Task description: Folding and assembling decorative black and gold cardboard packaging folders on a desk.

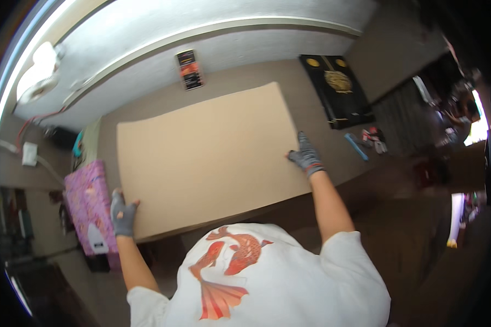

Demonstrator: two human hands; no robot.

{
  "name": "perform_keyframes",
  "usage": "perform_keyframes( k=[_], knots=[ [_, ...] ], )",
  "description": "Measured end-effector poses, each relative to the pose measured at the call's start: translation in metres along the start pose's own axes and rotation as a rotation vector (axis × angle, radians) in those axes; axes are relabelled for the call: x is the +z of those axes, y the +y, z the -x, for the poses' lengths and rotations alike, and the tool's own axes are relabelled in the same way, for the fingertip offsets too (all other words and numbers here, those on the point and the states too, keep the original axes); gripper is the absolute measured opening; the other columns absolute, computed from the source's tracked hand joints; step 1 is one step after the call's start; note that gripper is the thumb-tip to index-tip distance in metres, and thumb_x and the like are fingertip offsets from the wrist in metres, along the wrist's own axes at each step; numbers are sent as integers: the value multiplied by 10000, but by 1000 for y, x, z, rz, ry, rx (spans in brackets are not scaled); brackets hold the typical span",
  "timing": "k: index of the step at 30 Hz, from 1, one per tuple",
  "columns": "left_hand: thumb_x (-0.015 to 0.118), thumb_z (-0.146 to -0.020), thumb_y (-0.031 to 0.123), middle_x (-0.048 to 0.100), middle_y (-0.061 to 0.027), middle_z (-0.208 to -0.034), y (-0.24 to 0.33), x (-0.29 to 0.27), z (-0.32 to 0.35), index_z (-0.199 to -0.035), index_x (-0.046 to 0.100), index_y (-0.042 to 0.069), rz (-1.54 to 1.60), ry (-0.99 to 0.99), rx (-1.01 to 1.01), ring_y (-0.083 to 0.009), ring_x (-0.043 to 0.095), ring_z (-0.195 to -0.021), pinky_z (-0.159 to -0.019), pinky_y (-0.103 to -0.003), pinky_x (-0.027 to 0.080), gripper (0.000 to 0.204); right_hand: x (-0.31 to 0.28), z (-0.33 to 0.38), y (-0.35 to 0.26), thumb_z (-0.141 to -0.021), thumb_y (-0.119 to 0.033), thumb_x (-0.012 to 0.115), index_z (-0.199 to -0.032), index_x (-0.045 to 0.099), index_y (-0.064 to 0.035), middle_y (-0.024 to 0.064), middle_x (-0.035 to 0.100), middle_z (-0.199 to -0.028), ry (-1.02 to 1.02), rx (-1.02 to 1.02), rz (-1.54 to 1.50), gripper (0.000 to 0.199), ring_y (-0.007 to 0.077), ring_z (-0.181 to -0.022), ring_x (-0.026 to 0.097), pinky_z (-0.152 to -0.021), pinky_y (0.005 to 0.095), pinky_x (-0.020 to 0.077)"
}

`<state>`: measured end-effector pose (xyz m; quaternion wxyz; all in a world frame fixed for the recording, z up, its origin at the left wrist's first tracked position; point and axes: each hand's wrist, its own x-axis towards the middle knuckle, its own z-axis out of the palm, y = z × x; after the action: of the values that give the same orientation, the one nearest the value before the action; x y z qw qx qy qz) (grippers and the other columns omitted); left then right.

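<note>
A wide, plain brown cardboard sheet (213, 163) lies across the work table in front of me, its near edge close to my shirt. My left hand (124, 215), in a grey fingerless glove, grips the sheet's left edge near its front corner, with the thumb at the top face. At the right edge, my right hand (306, 155) wears a similar grey glove. Its thumb rests over the sheet and its fingers stretch along the outside of that edge. The undersides of both grips are hidden.
Left of the sheet is a purple patterned package (93, 201). Beyond its far edge lies a dark phone-like card (190, 70). A black folder with gold print (335, 90) is at the far right, near a blue-handled tool (357, 147). A white roll (37, 90) sits far left.
</note>
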<state>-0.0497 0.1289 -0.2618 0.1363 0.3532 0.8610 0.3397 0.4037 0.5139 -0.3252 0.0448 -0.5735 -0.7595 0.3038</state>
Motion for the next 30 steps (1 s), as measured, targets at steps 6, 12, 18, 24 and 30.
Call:
perform_keyframes(
  k=[6,12,18,24,30],
  knots=[
    [742,-761,222,651,-232,-1143,129,0,-1,-1416,432,45,-569,-295,81,-394,673,-961,-836,-433,542,746,-16,-13,9,-788,-271,778,-1478,350,26,234,447,-1478,-124,-118,-14,865,339,-1372,443,-1153,363,340],
    [681,-762,662,333,-233,-1539,148,86,-27,-1355,530,116,-759,-124,518,-455,288,-1425,-1104,-641,263,820,-19,-5,-9,-817,-223,756,-1510,288,18,225,428,-1494,-157,-5,28,870,313,-1383,430,-1162,354,327],
    [579,-765,758,288,-184,-1589,104,139,-47,-1413,512,122,-635,-246,502,-417,169,-1485,-1144,-665,113,911,-14,0,-9,-828,-227,746,-1525,258,7,224,423,-1498,-106,27,-11,882,322,-1389,417,-1165,352,321],
    [594,-669,833,346,-183,-1563,96,135,-45,-1462,457,80,-657,-309,601,-418,193,-1480,-1145,-663,120,1103,-14,-5,-4,-815,-283,747,-1536,223,15,222,374,-1532,-121,76,41,940,332,-1415,376,-1172,351,301],
    [514,-629,908,283,-182,-1595,101,137,-51,-1503,396,83,-728,-396,601,-419,146,-1494,-1153,-664,89,1207,-8,-22,7,-803,-314,750,-1538,228,8,230,339,-1550,-95,50,97,957,335,-1434,346,-1181,351,279]
  ],
)
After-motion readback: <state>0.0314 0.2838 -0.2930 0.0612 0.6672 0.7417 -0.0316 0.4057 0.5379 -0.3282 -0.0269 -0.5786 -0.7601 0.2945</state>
